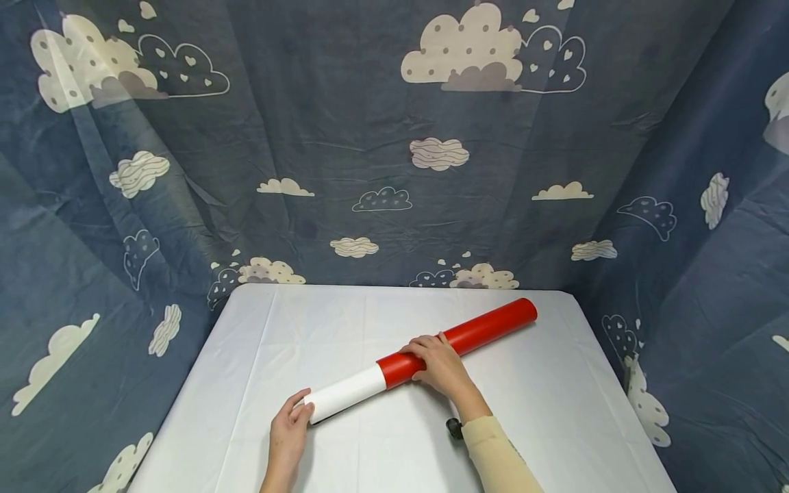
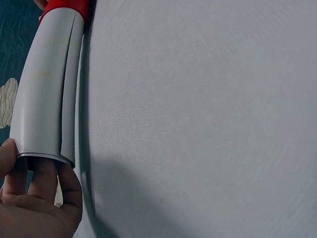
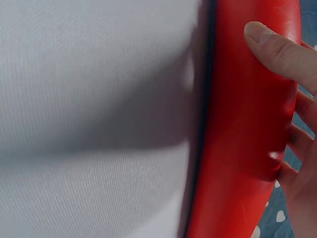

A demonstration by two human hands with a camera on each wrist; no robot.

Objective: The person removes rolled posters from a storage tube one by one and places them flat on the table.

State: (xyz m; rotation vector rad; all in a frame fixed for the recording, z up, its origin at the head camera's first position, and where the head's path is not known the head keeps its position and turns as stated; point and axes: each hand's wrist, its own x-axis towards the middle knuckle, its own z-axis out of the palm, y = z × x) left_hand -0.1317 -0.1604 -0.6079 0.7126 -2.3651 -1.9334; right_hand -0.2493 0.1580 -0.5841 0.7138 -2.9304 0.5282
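A long red tube lies slantwise over the white table, its far end to the right. Out of its near left end comes a white rolled sheet, whose overlapping edge shows as a lengthwise seam in the left wrist view. At the roll's open end, my left hand pinches the rim, several fingertips inside and the thumb outside. My right hand grips the red tube from above, close to where the white roll emerges. In the right wrist view the thumb lies across the red surface, with the other fingers round the far side.
The table has a white cover with faint creases. Dark blue cloth with cloud prints hangs behind it and on both sides. A small black round object shows beside my right wrist.
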